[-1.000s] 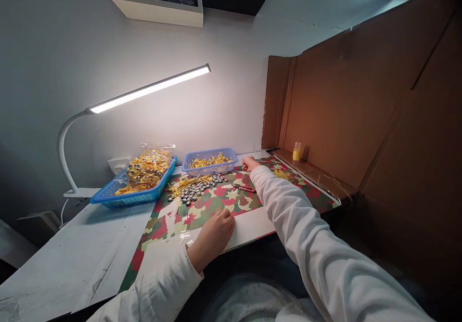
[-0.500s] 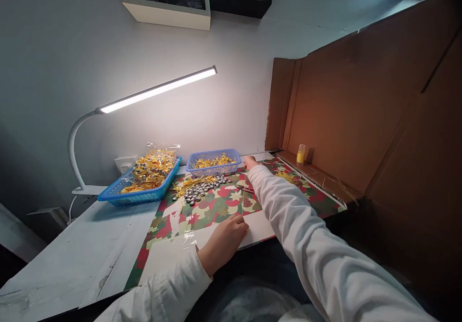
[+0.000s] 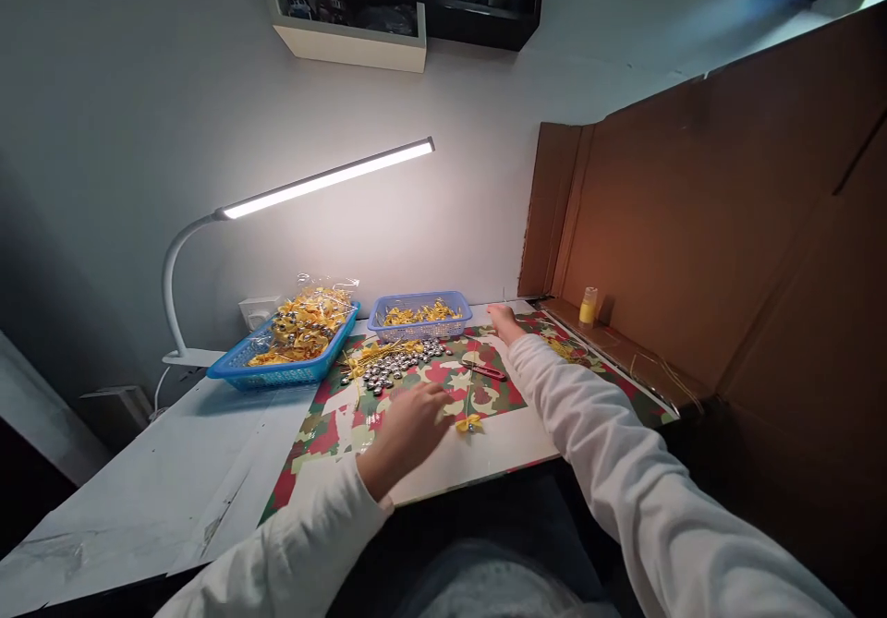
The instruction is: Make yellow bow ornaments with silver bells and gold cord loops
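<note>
My left hand (image 3: 410,431) hovers over the near part of the camouflage-patterned sheet (image 3: 416,405), its fingers loosely bent and apart, holding nothing visible. Just right of its fingertips lies a yellow ribbon bow (image 3: 469,423) with a small silver bell at its centre. A thin strand runs from the bow toward the back. My right hand (image 3: 505,324) reaches to the table's far edge with fingers closed; what they pinch is too small to make out. Between the hands lies a red-handled tool (image 3: 483,370). Silver bells (image 3: 384,376) lie heaped beside yellow ribbon pieces (image 3: 378,354).
A blue basket (image 3: 277,376) holds bagged yellow ribbon pieces. Behind the bells stands a lilac-blue basket (image 3: 419,329) with more of them. A lamp (image 3: 333,177) arches over the left. Cardboard (image 3: 693,230) walls the right, near a small yellow container (image 3: 588,307).
My left hand has lifted and moved left, off the bow, which now shows. My right hand stays at the far edge. The whole view has shifted slightly.
</note>
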{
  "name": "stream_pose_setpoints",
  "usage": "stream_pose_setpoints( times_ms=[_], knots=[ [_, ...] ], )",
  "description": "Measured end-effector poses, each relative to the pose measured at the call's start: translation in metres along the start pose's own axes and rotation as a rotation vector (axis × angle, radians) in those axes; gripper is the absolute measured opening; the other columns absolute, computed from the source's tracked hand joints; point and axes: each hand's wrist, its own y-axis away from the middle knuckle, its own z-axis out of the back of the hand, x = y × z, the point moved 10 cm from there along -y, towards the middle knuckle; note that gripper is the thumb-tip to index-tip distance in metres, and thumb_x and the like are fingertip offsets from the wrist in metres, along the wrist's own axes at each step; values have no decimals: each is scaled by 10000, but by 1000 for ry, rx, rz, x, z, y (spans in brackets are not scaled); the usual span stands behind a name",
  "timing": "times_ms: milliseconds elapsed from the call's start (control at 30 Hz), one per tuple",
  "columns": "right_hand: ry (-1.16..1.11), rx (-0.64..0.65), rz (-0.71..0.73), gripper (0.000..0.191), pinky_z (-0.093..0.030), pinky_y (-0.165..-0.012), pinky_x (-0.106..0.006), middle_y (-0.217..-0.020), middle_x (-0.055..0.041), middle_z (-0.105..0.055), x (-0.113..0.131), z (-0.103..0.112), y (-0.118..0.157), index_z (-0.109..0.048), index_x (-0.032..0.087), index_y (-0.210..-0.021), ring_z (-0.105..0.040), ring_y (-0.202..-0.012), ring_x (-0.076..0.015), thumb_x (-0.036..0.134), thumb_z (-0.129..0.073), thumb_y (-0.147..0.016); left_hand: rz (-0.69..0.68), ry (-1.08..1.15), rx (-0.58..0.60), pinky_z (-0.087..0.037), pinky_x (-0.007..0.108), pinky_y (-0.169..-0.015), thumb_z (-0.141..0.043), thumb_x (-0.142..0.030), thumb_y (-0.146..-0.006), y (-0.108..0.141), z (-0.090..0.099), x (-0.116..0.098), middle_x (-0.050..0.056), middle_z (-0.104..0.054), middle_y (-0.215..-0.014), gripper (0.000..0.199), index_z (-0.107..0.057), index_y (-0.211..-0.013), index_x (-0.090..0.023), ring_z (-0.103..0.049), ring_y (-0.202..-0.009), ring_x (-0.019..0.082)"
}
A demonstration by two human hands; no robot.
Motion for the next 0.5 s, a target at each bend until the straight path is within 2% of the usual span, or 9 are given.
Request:
stream_pose_setpoints(
  times_ms=[67,167,267,367,500],
  knots=[
    [44,12,38,358,-546,-893,-423,-1256,-99,-589,3,-4,9,-574,157,-1247,-615,-1070,-219,350,-592,-947,135,-59,5,-502,373,-952,-547,-225,-929,-6,18,39,84,-693,-1132,199,-697,-1057,-197,-633,-1097,242],
    [84,76,103,352,-549,-886,-418,-1249,-97,-594,4,-18,31,-581,154,-1238,-617,-1063,-217,348,-596,-945,399,-163,20,-504,436,-955,-542,-248,-945,-9,37,111,124,-656,-1167,202,-663,-1056,-128,-601,-1145,257],
    [110,160,151,333,-554,-875,-407,-1221,-94,-607,3,-37,55,-589,152,-1218,-625,-1039,-207,347,-591,-948,609,-210,114,-549,431,-871,-599,-377,-925,-1,34,166,94,-665,-1090,299,-642,-1062,-115,-647,-1009,229],
    [132,235,193,313,-561,-852,-388,-1190,-88,-620,5,-54,73,-599,152,-1197,-633,-1007,-194,344,-589,-950,654,-200,196,-564,386,-825,-610,-401,-918,6,18,187,69,-671,-1050,312,-645,-1055,-123,-659,-946,208],
    [160,304,239,271,-570,-783,-341,-1093,-69,-643,14,-70,86,-616,136,-1129,-644,-914,-163,341,-588,-952,659,-201,199,-550,415,-878,-607,-359,-925,6,3,189,88,-656,-1127,292,-631,-1109,-134,-645,-1014,214]
  ],
)
